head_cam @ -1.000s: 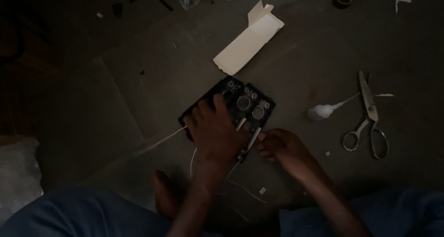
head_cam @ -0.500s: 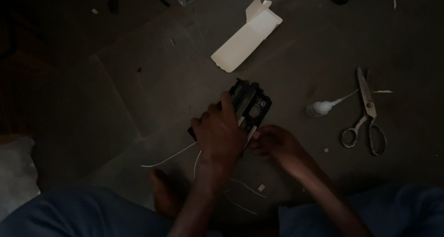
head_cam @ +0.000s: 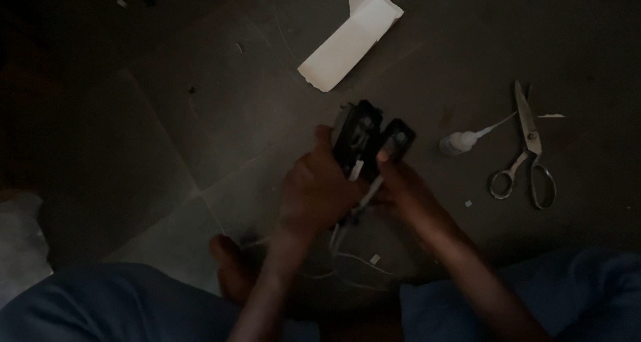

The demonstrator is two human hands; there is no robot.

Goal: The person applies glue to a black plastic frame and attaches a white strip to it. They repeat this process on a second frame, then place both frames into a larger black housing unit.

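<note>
Gripping a flat black plastic panel with round openings (head_cam: 366,138), the left hand (head_cam: 317,192) wraps its fingers around the panel's lower left edge, thumb up against the side, and holds it tipped up on edge above the dark grey tiled floor (head_cam: 167,148). The right hand (head_cam: 404,185) meets the same panel from the other side, its fingertips closed on the panel's lower right corner, where a thin white wire (head_cam: 354,212) runs down from the panel between the two hands; whether the right fingers pinch the wire itself or only the plastic cannot be told in the dim light. The wire trails on below the panel and lies in loose loops on the floor.

Up and slightly left of the panel lies an opened white cardboard box (head_cam: 350,42), long and narrow, with its flaps lifted at the far end. To the right of the panel, near it, rests a small white squeeze bottle with a long thin nozzle (head_cam: 467,138), lying on its side. Further right of the panel, well apart from it, a pair of metal scissors (head_cam: 527,155) lies with blades shut and pointing away from the person. Below the panel, a bare foot (head_cam: 230,265) shows beside the left wrist, and blue trouser legs (head_cam: 100,302) fill the near edge on both sides.
</note>
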